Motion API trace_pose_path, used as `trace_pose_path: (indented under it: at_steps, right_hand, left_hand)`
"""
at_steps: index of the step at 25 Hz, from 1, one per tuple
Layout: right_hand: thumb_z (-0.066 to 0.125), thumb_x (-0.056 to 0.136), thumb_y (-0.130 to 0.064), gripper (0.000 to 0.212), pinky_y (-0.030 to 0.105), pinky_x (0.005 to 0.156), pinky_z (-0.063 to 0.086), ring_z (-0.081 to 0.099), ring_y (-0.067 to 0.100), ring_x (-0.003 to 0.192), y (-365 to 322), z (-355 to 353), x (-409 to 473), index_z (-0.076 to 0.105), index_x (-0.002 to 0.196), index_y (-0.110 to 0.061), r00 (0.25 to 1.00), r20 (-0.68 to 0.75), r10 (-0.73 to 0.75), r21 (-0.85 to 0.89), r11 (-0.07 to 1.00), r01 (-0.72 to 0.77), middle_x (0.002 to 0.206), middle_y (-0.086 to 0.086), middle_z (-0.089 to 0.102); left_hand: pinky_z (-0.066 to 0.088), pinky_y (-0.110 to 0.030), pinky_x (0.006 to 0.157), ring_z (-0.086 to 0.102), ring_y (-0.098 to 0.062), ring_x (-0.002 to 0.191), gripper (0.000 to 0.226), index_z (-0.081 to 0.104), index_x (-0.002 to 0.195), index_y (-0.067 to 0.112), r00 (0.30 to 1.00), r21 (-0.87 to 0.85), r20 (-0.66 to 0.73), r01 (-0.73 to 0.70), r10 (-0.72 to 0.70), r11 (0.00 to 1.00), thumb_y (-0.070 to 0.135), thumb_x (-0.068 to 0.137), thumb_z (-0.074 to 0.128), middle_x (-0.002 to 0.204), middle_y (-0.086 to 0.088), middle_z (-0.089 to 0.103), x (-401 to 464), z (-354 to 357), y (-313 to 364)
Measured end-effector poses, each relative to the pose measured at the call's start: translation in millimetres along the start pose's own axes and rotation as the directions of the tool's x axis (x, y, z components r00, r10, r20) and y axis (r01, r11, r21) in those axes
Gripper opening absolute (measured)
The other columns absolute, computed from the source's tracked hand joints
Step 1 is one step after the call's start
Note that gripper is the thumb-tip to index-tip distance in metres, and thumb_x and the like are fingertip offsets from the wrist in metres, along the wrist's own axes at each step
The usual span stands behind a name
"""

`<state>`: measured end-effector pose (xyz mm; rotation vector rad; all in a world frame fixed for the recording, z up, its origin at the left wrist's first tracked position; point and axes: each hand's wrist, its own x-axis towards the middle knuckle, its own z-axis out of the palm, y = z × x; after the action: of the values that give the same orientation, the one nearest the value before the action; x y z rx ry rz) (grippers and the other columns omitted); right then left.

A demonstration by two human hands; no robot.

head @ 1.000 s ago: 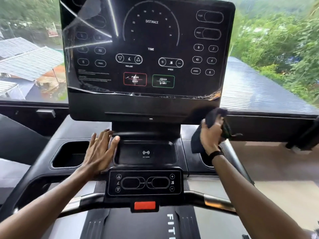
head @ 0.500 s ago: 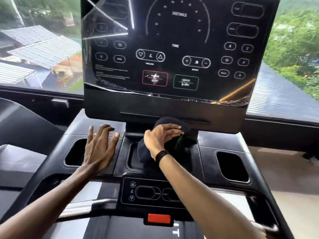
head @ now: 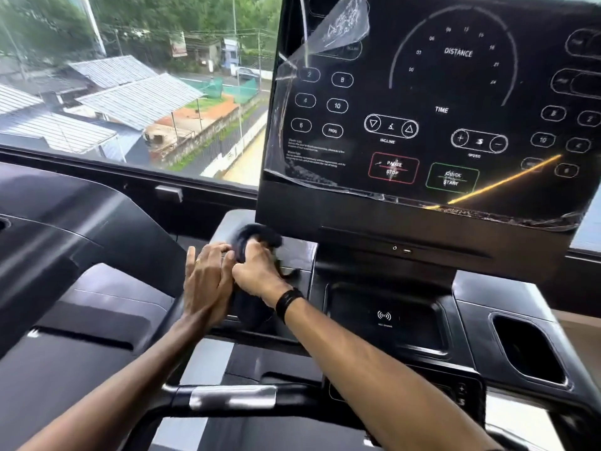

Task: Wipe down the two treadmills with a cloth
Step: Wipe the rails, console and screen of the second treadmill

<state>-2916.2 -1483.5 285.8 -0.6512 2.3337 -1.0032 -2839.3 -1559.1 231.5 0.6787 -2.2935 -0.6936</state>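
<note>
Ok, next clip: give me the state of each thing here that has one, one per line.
cloth: bunched, pressed on the console's left side.
right hand: grips the cloth.
left hand: fingers straight, resting beside the cloth.
treadmill screen: dark; only printed labels show.
protective film: peeling at the screen's upper left corner.
right cup holder: nothing visible inside.

Both arms reach forward, hands meeting side by side.

The right hand (head: pixel 257 275), dark band at its wrist, is curled in a grip; the left hand (head: pixel 206 281) lies flat-fingered, touching it.
</note>
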Motion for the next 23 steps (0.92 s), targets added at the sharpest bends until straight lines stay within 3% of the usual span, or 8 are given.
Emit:
trace_pose_path:
  at_steps: [1, 3, 5, 7, 9, 12, 18, 23]
  right_hand:
    - [0.055, 0.092, -0.006, 0.064, 0.036, 0.107, 0.039, 0.043, 0.040, 0.135, -3, -6, -8, 0.027, 0.149, 0.000, 0.992, 0.054, -0.114, 0.044, 0.993, 0.111, 0.142, 0.028, 0.047]
    - [0.049, 0.088, 0.008, 0.072, 0.031, 0.112, 0.039, 0.046, 0.030, 0.137, -14, -10, -23, 0.026, 0.155, -0.007, 0.928, -0.136, -0.348, 0.060, 0.932, 0.358, 0.146, 0.019, 0.049]
    - [0.040, 0.081, 0.013, 0.074, 0.035, 0.118, 0.033, 0.041, 0.026, 0.141, -18, -15, -26, 0.036, 0.152, -0.007, 0.676, -0.443, -0.589, -0.181, 0.797, 0.576, 0.149, 0.015, 0.047]
    - [0.036, 0.075, 0.008, 0.071, 0.042, 0.120, 0.030, 0.042, 0.030, 0.141, -11, -32, -18, 0.050, 0.143, -0.005, 0.389, -0.370, -0.844, -0.570, 0.537, 0.622, 0.146, 0.015, 0.052]
    - [0.040, 0.076, 0.006, 0.056, 0.044, 0.112, 0.039, 0.050, 0.032, 0.134, 6, -50, 2, 0.066, 0.125, -0.005, 0.498, -0.146, -0.855, -0.736, 0.430, 0.522, 0.137, 0.014, 0.060]
    - [0.049, 0.069, 0.001, 0.036, 0.039, 0.086, 0.051, 0.065, 0.031, 0.105, 49, -76, 10, 0.073, 0.094, -0.010, 0.651, -0.099, -0.753, -0.782, 0.463, 0.417, 0.116, 0.010, 0.072]
    - [0.054, 0.061, 0.000, 0.052, 0.040, 0.086, 0.046, 0.062, 0.029, 0.109, 76, -123, -13, 0.070, 0.109, -0.012, 0.692, -0.250, -0.678, -0.731, 0.601, 0.324, 0.123, 0.002, 0.068]
    - [0.059, 0.057, 0.007, 0.058, 0.041, 0.081, 0.044, 0.055, 0.023, 0.107, 134, -179, -32, 0.068, 0.110, -0.016, 0.637, -0.478, -0.604, -0.679, 0.714, 0.168, 0.116, -0.003, 0.069]
  left_hand:
    - [0.020, -0.045, 0.118, 0.054, -0.026, 0.119, 0.064, 0.062, 0.116, 0.009, 1.000, -0.040, -0.023, 0.014, -0.015, 0.999, 0.048, 0.098, 0.015, 0.123, -0.009, 0.061, 0, -3, -4]
    - [0.032, -0.044, 0.104, 0.056, -0.027, 0.109, 0.056, 0.062, 0.113, 0.011, 0.993, -0.109, -0.097, 0.052, -0.063, 0.993, 0.046, 0.098, 0.020, 0.115, -0.008, 0.062, 2, -9, -6]
    - [0.030, -0.036, 0.095, 0.054, -0.025, 0.105, 0.050, 0.059, 0.112, 0.013, 0.984, -0.147, -0.132, 0.100, -0.119, 0.984, 0.047, 0.097, 0.026, 0.110, -0.001, 0.058, 3, -11, -5]
    - [0.028, -0.033, 0.093, 0.054, -0.026, 0.103, 0.049, 0.058, 0.110, 0.011, 0.982, -0.170, -0.138, 0.109, -0.133, 0.979, 0.048, 0.095, 0.028, 0.107, 0.004, 0.053, 6, -10, -2]
    - [0.031, -0.040, 0.094, 0.054, -0.027, 0.100, 0.050, 0.058, 0.109, 0.009, 0.985, -0.200, -0.133, 0.078, -0.106, 0.977, 0.048, 0.094, 0.029, 0.106, 0.005, 0.051, 10, -8, 7]
    - [0.030, -0.040, 0.095, 0.054, -0.028, 0.097, 0.046, 0.057, 0.108, 0.010, 0.994, -0.215, -0.104, 0.021, -0.044, 0.976, 0.044, 0.094, 0.030, 0.105, 0.006, 0.050, 19, 0, 24]
    - [0.027, -0.031, 0.088, 0.055, -0.026, 0.092, 0.033, 0.056, 0.108, 0.015, 0.987, -0.240, -0.051, -0.162, 0.154, 0.957, 0.036, 0.095, 0.035, 0.105, 0.006, 0.054, 24, 37, 69]
    - [0.031, -0.033, 0.085, 0.053, -0.021, 0.096, 0.028, 0.057, 0.105, 0.013, 0.954, -0.251, -0.019, -0.293, 0.298, 0.923, 0.029, 0.091, 0.038, 0.103, -0.001, 0.059, 13, 66, 117]
